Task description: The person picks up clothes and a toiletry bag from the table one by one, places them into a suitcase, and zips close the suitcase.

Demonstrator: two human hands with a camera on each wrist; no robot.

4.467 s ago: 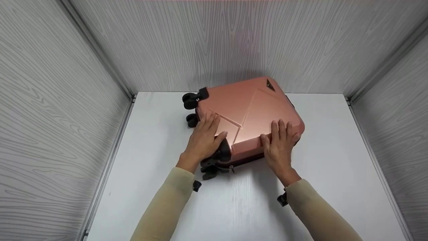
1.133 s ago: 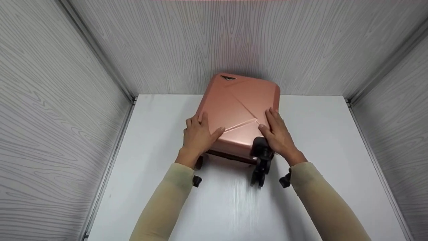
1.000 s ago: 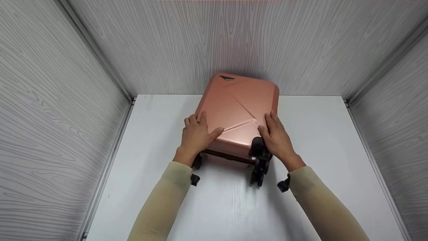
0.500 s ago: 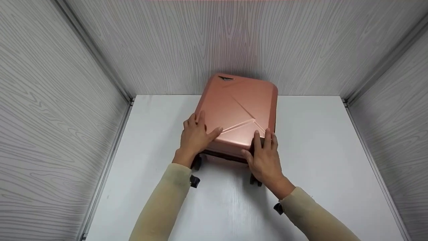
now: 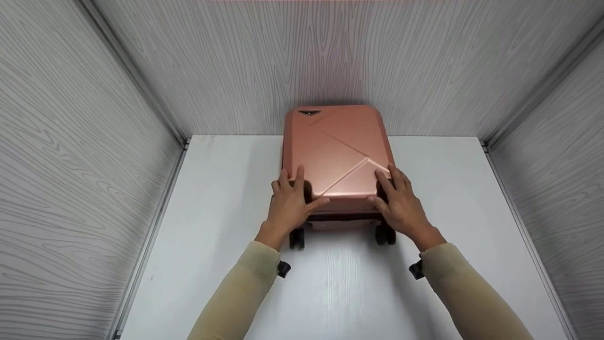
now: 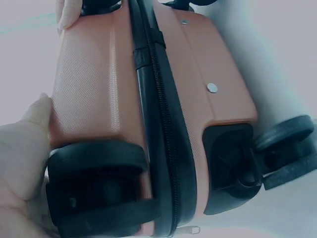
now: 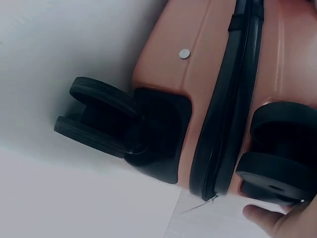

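A rose-pink hard-shell suitcase (image 5: 337, 141) lies flat near the back wall, its black wheels (image 5: 386, 233) toward the person. My left hand (image 5: 289, 204) rests on its near left corner, fingers extended over the black wheel housing and thumb along the near edge. On the near right corner lies my right hand (image 5: 401, 205), fingers reaching over the top and side. The left wrist view shows the wheeled end with a black zipper band (image 6: 161, 109) and a wheel (image 6: 96, 188) beside the hand. A zipper pull (image 7: 212, 199) hangs in the right wrist view.
The suitcase lies on a white tabletop (image 5: 335, 283). A grey wood-grain panel (image 5: 330, 56) stands right behind it, with similar panels on the left (image 5: 71, 165) and right (image 5: 561, 156).
The suitcase has turned from wheels at the left to wheels toward the person, and lately squared up with the back wall. My right hand shifted to the near right corner.
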